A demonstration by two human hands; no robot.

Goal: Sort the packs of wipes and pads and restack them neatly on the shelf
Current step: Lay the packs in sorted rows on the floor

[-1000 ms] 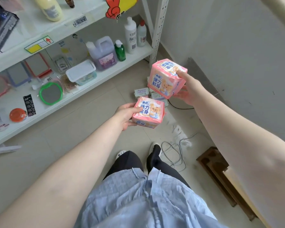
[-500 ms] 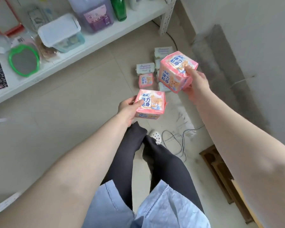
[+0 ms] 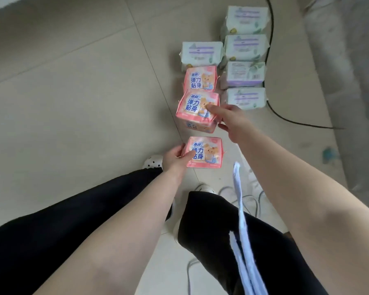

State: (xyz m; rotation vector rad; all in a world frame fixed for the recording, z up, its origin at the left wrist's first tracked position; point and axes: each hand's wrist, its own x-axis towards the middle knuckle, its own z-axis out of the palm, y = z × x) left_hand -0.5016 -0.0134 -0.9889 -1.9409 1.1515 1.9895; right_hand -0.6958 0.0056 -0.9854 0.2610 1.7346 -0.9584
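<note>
From the head camera we look straight down at our own arms, black trouser legs (image 3: 94, 220) and the pale beige tiled floor (image 3: 73, 92).

Our left hand (image 3: 175, 159) holds a square pink plastic pack of pads with a bear picture and blue lettering (image 3: 207, 153) by its left edge: the thumb lies on the printed top and the fingers curl under the side. This pack sits low, just in front of a white polka-dot shoe (image 3: 151, 162); we cannot tell whether it touches the floor.

Our right hand (image 3: 228, 120) grips a second pink bear pack (image 3: 195, 109) at its right side, fingers bent over the top face and thumb against the lower right corner. A further pink pack edge (image 3: 193, 126) shows directly beneath it, so the hand seems to hold a stack of two, though we cannot tell for certain. Just beyond, a third pink bear pack (image 3: 200, 80) lies flat on the floor, touching or nearly touching the held one.

Farther out lie pale green and lilac soft packs of wipes: one pale green pack (image 3: 201, 53) beside the pink row, and a column of four pale packs (image 3: 245, 60) to its right, edge to edge. A black cable (image 3: 285, 118) curves along the right of that column. A light blue shirt hem (image 3: 242, 231) hangs over our right leg, and thin white cords (image 3: 251, 201) loop on the floor near a second shoe.
</note>
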